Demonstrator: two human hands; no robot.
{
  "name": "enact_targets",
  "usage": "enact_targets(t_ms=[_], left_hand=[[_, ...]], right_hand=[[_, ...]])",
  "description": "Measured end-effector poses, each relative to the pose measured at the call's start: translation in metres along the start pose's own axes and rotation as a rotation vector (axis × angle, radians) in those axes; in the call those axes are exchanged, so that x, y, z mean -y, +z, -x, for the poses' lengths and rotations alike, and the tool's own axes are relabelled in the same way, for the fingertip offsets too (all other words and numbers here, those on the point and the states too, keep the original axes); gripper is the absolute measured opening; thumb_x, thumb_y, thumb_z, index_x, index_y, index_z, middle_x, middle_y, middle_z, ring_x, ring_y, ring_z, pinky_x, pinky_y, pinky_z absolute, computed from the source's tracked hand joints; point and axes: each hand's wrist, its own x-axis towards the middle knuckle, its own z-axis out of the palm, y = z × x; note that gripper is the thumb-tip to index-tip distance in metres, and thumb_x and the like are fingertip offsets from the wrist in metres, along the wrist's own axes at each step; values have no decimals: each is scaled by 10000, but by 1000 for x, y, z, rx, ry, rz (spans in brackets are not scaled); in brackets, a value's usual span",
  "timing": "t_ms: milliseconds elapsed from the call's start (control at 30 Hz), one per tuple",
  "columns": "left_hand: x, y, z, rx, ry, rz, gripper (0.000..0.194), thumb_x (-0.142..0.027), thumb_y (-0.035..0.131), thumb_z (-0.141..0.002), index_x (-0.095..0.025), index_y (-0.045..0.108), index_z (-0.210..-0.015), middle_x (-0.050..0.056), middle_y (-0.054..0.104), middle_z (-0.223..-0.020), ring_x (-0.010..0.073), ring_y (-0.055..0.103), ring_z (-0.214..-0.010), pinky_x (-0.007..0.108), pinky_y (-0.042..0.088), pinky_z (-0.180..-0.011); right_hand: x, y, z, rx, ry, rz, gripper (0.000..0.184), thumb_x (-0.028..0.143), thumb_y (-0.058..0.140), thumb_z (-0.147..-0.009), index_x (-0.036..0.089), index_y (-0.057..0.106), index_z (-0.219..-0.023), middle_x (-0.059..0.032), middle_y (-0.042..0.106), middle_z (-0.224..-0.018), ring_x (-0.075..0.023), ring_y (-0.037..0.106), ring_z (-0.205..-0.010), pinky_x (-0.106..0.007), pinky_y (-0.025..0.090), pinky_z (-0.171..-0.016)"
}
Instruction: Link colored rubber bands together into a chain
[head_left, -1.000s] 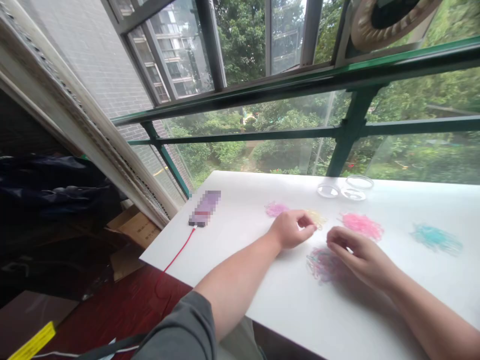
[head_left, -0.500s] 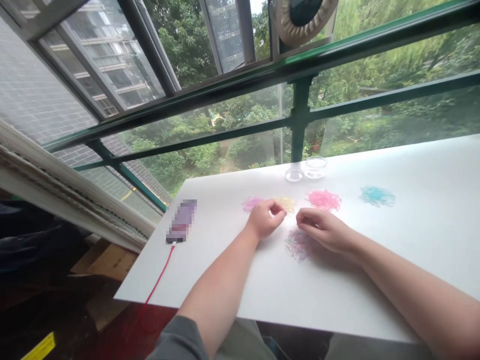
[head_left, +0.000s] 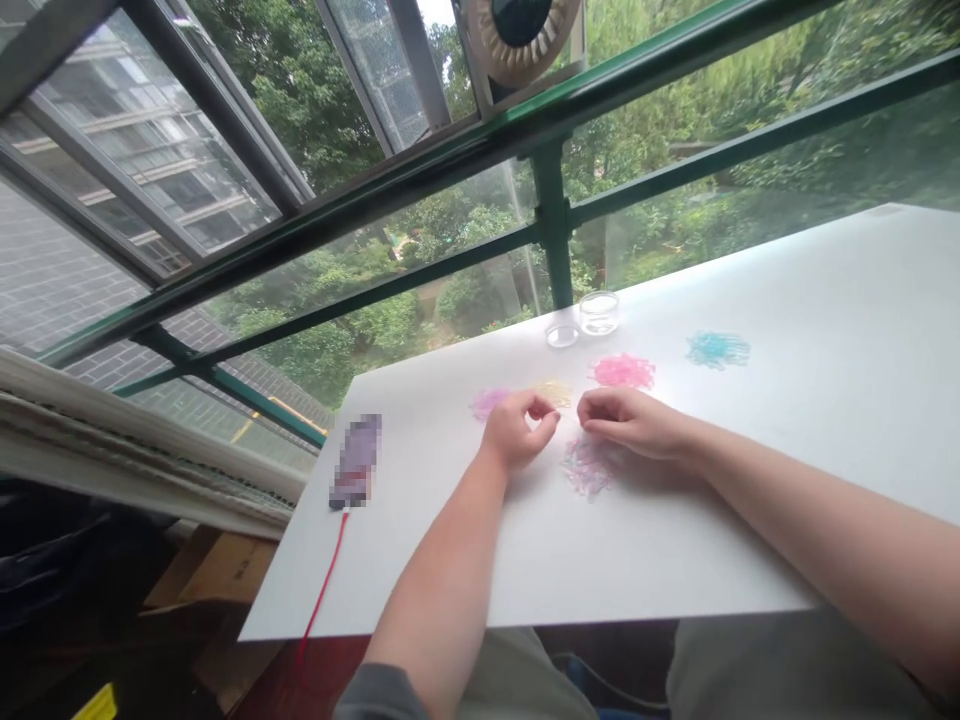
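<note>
My left hand (head_left: 517, 432) is closed in a pinch, thumb against fingertips, in front of a yellow pile (head_left: 551, 393) and a purple pile (head_left: 489, 404) of thin, see-through strands or small bands. Facing it across a narrow gap, my right hand (head_left: 637, 420) is pinched too. Anything between the fingertips of either hand is too small to make out. Below the gap lies a mixed pile (head_left: 587, 470) of pale pink, purple and bluish strands, close to the right hand. A bright pink pile (head_left: 622, 370) sits just behind the right hand, and a teal pile (head_left: 718, 349) farther right.
A clear round container (head_left: 599, 313) and a clear lid-like disc (head_left: 562, 336) stand at the back edge of the white table (head_left: 420, 560). On the left lies a pixelated phone (head_left: 356, 462) with a red cable (head_left: 325, 585) hanging over the front edge. Green railings (head_left: 551, 220) run behind.
The camera view has turned and shifted, so the table appears tilted. Both hands stay pinched in nearly the same place over the table; the piles look unchanged.
</note>
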Motion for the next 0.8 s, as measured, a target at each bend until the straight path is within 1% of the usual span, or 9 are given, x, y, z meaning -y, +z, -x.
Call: enact_targets(t_ms=[67,133,200,267,333,400,567,733,800], left_hand=[[3,-3,-1,-58,-35,-18,99,-246,565,-743,-163,616,-729,25,643,-710,126,562,-679,262,447,-664],[4,-2,-1,-70,-53,-8,103,-247,566,-745,-160,616,-725,23,641,-704,121,560,-669,256,447,-656],[1,1,0,-22,-39,29,104,-249,574,-741,-155,616,-722,20,638,-693,113,557,-655,247,442,-648],[-3,6,1,55,8,79,98,-243,584,-731,-150,612,-718,15,632,-684,105,552,-645,235,433,-639],[-7,10,2,107,55,119,88,-231,586,-724,-147,609,-712,10,625,-678,98,545,-641,227,424,-635],[-8,10,1,119,67,135,87,-227,581,-721,-146,608,-705,7,619,-673,97,537,-639,227,419,-640],[-6,5,1,124,-10,138,120,-252,560,-724,-147,612,-699,13,623,-670,104,527,-630,236,409,-634],[-11,6,4,203,8,210,75,-216,574,-702,-153,611,-685,0,617,-650,93,516,-608,217,387,-590],[-13,7,4,234,21,234,65,-205,575,-701,-151,609,-686,-3,611,-646,90,510,-604,212,382,-581]], right_hand=[[-2,-1,0,27,25,-69,116,266,524,-753,184,472,-689,49,420,-549,-84,387,-488,-224,300,-466],[-5,-1,-1,21,50,-121,120,276,535,-755,187,472,-705,56,426,-530,-82,394,-464,-225,301,-454],[-7,0,-2,-12,64,-144,114,275,541,-757,188,476,-724,61,436,-514,-84,406,-448,-227,306,-449],[-8,0,-3,-44,66,-145,105,266,543,-758,187,479,-733,61,447,-504,-86,413,-440,-229,310,-447],[-7,1,-4,-60,62,-132,99,255,545,-757,186,480,-729,57,458,-505,-88,422,-444,-229,315,-447],[-6,1,-3,-63,56,-115,97,251,548,-754,187,481,-725,53,467,-508,-92,430,-450,-231,322,-451],[-5,0,-2,-57,58,-69,89,249,538,-757,192,479,-724,51,465,-527,-93,440,-459,-234,341,-462],[-10,-1,-4,-176,79,-9,91,259,524,-762,194,471,-729,44,464,-574,-95,464,-460,-244,365,-465],[-11,-2,-4,-194,82,17,94,266,524,-763,191,478,-729,40,471,-580,-96,461,-462,-246,366,-468]])
